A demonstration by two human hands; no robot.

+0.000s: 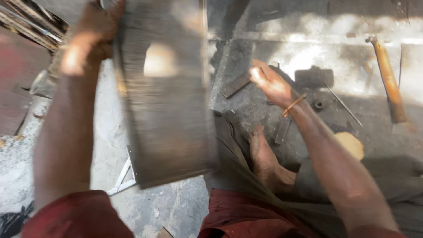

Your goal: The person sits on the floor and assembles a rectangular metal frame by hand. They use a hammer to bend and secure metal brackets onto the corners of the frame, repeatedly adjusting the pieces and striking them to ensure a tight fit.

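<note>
Showing a seated person at floor level, seen from a head-worn camera looking down. At left, the left hand [94, 33] is closed around the upper left edge of a dark metal sheet [165, 114], holding it raised off the ground; the sheet is motion-blurred, with a pale cut-out near its top, and its long axis runs from the hand down toward the viewer. The sheet lies directly against the left hand and well apart from the right. At centre, a bare foot [264, 154] rests on the dusty floor [110, 145]. At right, the right hand [271, 83], fingers curled in a loose fist, is extended over a small flat metal bar [235, 84]; whether it touches the bar cannot be told. Farther right lies a wooden-handled hammer [387, 79].
</note>
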